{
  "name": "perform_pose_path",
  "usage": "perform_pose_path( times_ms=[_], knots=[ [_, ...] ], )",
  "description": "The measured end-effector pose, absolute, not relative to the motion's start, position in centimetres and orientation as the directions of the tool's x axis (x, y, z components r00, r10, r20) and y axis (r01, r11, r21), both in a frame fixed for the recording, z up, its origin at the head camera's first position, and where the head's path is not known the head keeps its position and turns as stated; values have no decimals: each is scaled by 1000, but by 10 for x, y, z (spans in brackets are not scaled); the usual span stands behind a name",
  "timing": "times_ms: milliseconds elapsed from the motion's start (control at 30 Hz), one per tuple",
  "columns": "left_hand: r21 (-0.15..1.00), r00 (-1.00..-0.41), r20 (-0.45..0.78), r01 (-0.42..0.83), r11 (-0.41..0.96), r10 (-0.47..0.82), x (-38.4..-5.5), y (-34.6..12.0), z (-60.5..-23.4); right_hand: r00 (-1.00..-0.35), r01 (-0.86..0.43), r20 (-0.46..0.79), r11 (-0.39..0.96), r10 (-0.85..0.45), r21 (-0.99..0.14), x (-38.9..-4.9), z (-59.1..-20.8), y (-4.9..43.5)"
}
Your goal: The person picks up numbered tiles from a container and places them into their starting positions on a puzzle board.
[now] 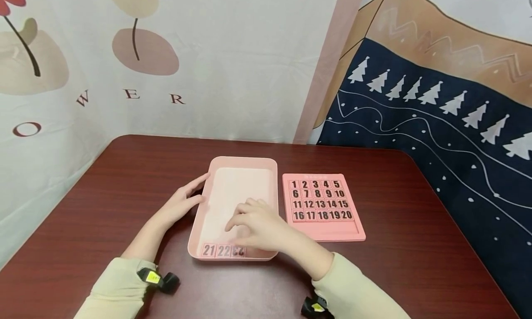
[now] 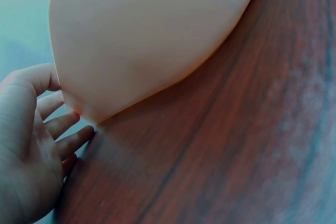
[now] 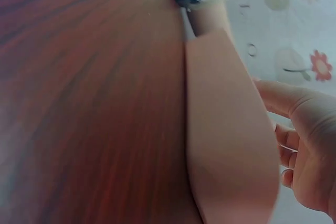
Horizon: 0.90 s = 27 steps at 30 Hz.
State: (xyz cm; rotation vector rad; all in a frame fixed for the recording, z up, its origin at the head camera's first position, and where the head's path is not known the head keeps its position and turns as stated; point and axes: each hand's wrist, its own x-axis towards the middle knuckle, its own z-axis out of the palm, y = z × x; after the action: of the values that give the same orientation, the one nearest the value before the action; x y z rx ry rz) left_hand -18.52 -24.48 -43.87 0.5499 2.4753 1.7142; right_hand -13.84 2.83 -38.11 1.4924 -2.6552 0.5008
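A pink tray [image 1: 243,162] lies on the table in the head view. Along its near edge stand number tiles: 21 [image 1: 208,250], 22 [image 1: 224,250] and a blurred third tile [image 1: 238,251] whose digits look turned around. My left hand [image 1: 178,206] rests against the tray's left side, fingers fairly straight; the left wrist view has its fingertips at the wall. Over the tray's lower right hovers my right hand [image 1: 259,224], fingers loosely bent, close to the third tile, with nothing visible between them. The right wrist view shows the right thumb [image 3: 281,98] beyond the tray wall.
Right of the tray lies a pink number board [image 1: 324,231] with tiles 1 to 20 in rows and a bare strip at its near end. The brown table [image 1: 399,194] meets patterned cloths [image 1: 232,79] at the back. Each wrist wears a small black camera [image 1: 168,283].
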Motion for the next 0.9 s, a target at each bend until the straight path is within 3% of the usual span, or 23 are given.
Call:
perform_pose_path(
  times_ms=[367, 900],
  knots=[
    [917, -928, 157, 264, 298, 339, -185, -244, -439, -501, -855, 55, 485, -863, -185, -143, -394, -13],
    [918, -925, 168, 273, 287, 342, -184, -244, -438, -524, -840, 35, 510, -851, -183, -142, -407, -28]
  ],
)
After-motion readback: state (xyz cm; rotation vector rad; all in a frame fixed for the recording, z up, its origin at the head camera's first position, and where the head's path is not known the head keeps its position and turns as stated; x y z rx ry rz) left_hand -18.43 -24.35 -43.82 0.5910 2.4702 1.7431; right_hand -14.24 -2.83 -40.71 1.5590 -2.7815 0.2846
